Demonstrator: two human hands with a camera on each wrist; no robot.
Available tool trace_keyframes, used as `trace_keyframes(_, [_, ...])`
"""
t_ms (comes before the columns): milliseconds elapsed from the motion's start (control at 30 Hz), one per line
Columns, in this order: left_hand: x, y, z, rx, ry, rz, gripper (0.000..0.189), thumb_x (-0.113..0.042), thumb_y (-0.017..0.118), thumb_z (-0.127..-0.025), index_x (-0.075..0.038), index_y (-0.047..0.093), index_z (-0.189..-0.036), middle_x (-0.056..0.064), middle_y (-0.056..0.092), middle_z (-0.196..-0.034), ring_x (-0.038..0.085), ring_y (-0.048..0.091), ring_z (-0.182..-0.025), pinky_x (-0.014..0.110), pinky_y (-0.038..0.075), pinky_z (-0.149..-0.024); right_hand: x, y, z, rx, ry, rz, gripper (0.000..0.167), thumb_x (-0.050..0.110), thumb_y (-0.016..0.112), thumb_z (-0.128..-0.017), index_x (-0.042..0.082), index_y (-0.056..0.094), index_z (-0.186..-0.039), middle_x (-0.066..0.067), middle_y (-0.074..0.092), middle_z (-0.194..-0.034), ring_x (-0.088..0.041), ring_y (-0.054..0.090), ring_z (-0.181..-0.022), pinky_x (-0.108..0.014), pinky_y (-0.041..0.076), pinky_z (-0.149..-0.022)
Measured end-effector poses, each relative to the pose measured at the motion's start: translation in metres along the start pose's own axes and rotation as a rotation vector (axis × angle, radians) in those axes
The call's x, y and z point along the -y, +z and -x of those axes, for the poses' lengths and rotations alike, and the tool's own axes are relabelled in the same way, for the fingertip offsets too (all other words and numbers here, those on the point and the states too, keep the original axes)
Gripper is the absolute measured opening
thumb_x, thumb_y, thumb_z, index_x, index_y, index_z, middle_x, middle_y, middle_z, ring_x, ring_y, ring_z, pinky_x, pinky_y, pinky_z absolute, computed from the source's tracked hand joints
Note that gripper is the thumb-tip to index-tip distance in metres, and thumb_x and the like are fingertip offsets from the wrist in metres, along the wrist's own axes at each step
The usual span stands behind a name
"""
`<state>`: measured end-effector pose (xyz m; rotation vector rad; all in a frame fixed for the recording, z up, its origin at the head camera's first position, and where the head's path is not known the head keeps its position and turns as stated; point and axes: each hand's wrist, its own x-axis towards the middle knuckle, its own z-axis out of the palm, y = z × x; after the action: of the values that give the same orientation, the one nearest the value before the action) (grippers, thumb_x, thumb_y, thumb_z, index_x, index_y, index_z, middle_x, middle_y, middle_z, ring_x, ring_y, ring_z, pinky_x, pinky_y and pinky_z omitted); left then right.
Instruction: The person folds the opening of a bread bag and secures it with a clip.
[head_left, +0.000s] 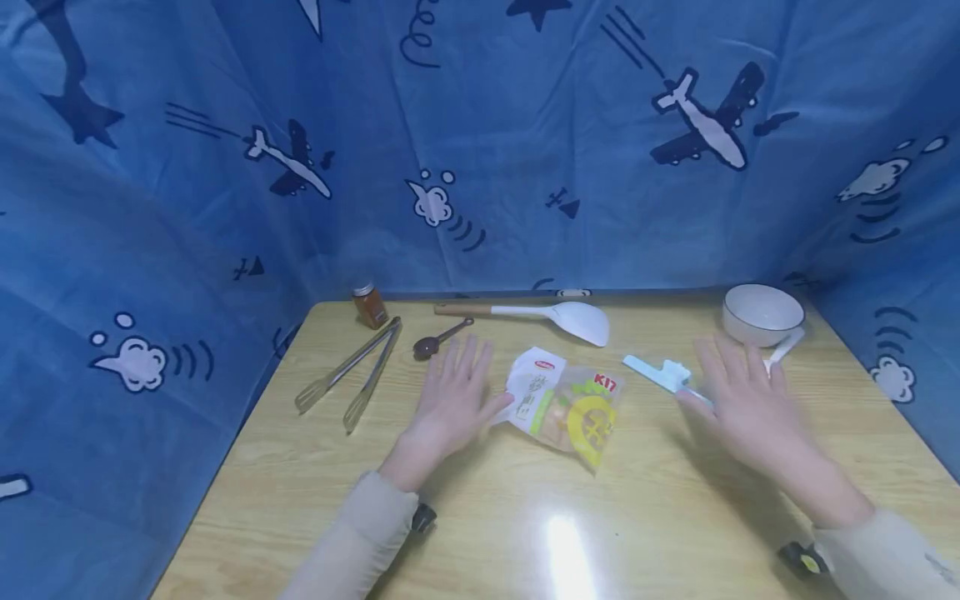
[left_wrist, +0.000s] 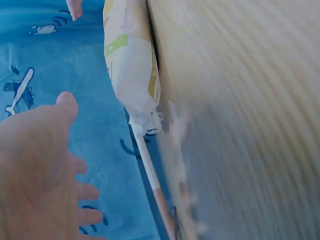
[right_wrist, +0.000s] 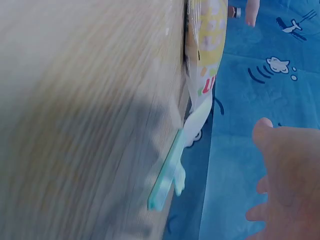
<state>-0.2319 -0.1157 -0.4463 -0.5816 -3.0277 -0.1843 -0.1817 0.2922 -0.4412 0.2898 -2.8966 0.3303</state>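
Note:
My left hand (head_left: 450, 408) is spread with straight fingers above the table and holds nothing. Its thumb overlaps the left edge of a food bag (head_left: 558, 408) in the head view, but the left wrist view shows the hand apart from the bag. My right hand (head_left: 753, 412), blurred, is also spread and holds nothing. Beneath its thumb side lies a light-blue strip (head_left: 652, 372) with a small shaped piece on it, partly hidden; it resembles a bag clip. The white bowl (head_left: 761, 321) and a white spoon (head_left: 785, 344) are just beyond the right fingers.
Metal tongs (head_left: 330, 385) lie at the left, with a brown-filled jar (head_left: 370, 307) behind. A brown measuring spoon (head_left: 427, 347) is beyond my left fingertips. Along the back lies a white spatula (head_left: 581, 321) with a wooden handle. A blue curtain (head_left: 487, 133) surrounds the wooden table (head_left: 300, 517).

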Motion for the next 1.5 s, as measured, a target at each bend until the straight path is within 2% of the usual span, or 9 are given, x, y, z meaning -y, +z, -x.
trace_keyframes(200, [-0.006, 0.007, -0.021, 0.053, 0.0, 0.111, 0.085, -0.065, 0.034, -0.108, -0.011, 0.01, -0.17, 0.018, 0.013, -0.177, 0.043, 0.021, -0.163, 0.059, 0.021, -0.132, 0.017, 0.007, -0.018, -0.008, -0.029, -0.013, 0.078, 0.054, 0.052, -0.107, 0.007, 0.026, -0.162, -0.033, 0.026, -0.167, -0.066, 0.02, -0.151, -0.086, 0.021, -0.111])
trace_keyframes(433, [-0.01, 0.019, -0.05, 0.063, -0.091, 0.39, 0.082, -0.06, 0.046, -0.107, -0.012, 0.021, -0.168, 0.017, 0.031, -0.172, 0.044, 0.031, -0.158, 0.062, 0.032, -0.126, 0.039, 0.017, -0.037, 0.02, -0.09, 0.004, 0.078, 0.049, 0.053, -0.108, 0.002, 0.024, -0.164, -0.036, 0.026, -0.167, -0.065, 0.021, -0.151, -0.078, 0.021, -0.121])
trace_keyframes(633, [-0.011, 0.027, -0.069, -0.005, -0.196, 0.568, 0.064, -0.04, 0.061, -0.105, -0.005, 0.044, -0.156, 0.019, 0.063, -0.137, 0.037, 0.061, -0.13, 0.053, 0.051, -0.111, 0.053, 0.031, -0.053, 0.078, -0.124, -0.022, 0.079, 0.051, 0.049, -0.109, 0.003, 0.021, -0.165, -0.036, 0.021, -0.168, -0.064, 0.019, -0.153, -0.076, 0.021, -0.123])
trace_keyframes(833, [-0.009, 0.034, -0.076, 0.073, -0.257, 0.746, 0.046, -0.033, 0.066, -0.103, -0.002, 0.063, -0.137, 0.017, 0.074, -0.122, 0.027, 0.071, -0.103, 0.042, 0.059, -0.095, 0.068, 0.038, -0.065, 0.159, -0.12, -0.097, 0.076, 0.05, 0.044, -0.111, 0.005, 0.018, -0.167, -0.032, 0.018, -0.172, -0.063, 0.015, -0.155, -0.076, 0.019, -0.124])
trace_keyframes(967, [-0.011, 0.039, -0.08, 0.106, -0.221, 0.774, 0.04, -0.03, 0.069, -0.1, -0.003, 0.069, -0.13, 0.011, 0.073, -0.107, 0.019, 0.066, -0.09, 0.034, 0.057, -0.085, 0.076, 0.045, -0.074, 0.17, -0.134, -0.1, 0.075, 0.049, 0.044, -0.112, 0.004, 0.02, -0.167, -0.033, 0.022, -0.17, -0.062, 0.02, -0.155, -0.074, 0.022, -0.124])
trace_keyframes(1133, [-0.014, 0.042, -0.085, 0.099, -0.164, 0.748, 0.026, -0.024, 0.07, -0.1, -0.002, 0.061, -0.091, -0.001, 0.047, -0.073, 0.012, 0.045, -0.067, 0.023, 0.038, -0.059, 0.085, 0.052, -0.083, 0.195, -0.125, -0.128, 0.076, 0.049, 0.043, -0.112, 0.003, 0.018, -0.167, -0.031, 0.023, -0.171, -0.059, 0.02, -0.156, -0.071, 0.021, -0.126])
trace_keyframes(1200, [-0.015, 0.042, -0.087, 0.081, -0.162, 0.751, 0.025, -0.022, 0.07, -0.1, 0.0, 0.062, -0.093, -0.001, 0.049, -0.074, 0.013, 0.046, -0.069, 0.023, 0.039, -0.061, 0.089, 0.054, -0.086, 0.2, -0.131, -0.141, 0.076, 0.049, 0.042, -0.112, 0.004, 0.017, -0.167, -0.031, 0.023, -0.171, -0.058, 0.021, -0.156, -0.069, 0.02, -0.128])
trace_keyframes(1367, [-0.021, 0.038, -0.089, 0.022, -0.147, 0.783, 0.027, -0.018, 0.07, -0.099, -0.003, 0.072, -0.122, 0.012, 0.074, -0.102, 0.019, 0.064, -0.085, 0.025, 0.054, -0.074, 0.094, 0.058, -0.096, 0.206, -0.144, -0.204, 0.078, 0.051, 0.044, -0.111, 0.005, 0.017, -0.168, -0.029, 0.026, -0.17, -0.053, 0.027, -0.157, -0.065, 0.022, -0.129])
trace_keyframes(1500, [-0.028, 0.031, -0.089, -0.04, -0.11, 0.782, 0.02, -0.017, 0.07, -0.099, -0.006, 0.074, -0.115, 0.015, 0.077, -0.105, 0.02, 0.066, -0.085, 0.028, 0.055, -0.074, 0.098, 0.058, -0.102, 0.218, -0.113, -0.278, 0.079, 0.053, 0.046, -0.11, 0.009, 0.018, -0.168, -0.029, 0.038, -0.165, -0.052, 0.042, -0.149, -0.067, 0.036, -0.121])
